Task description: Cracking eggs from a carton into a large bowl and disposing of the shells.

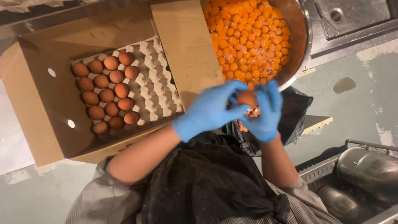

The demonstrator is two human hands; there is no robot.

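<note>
Blue gloves (215, 110), brown eggs (105, 95), orange yolks (248, 33)

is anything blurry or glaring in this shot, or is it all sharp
Head view: the blue-gloved left hand and right hand are motion-blurred around the brown egg; the brown eggs in the grey pulp tray look sharp; small glints on the yolks in the round metal bowl.
</note>
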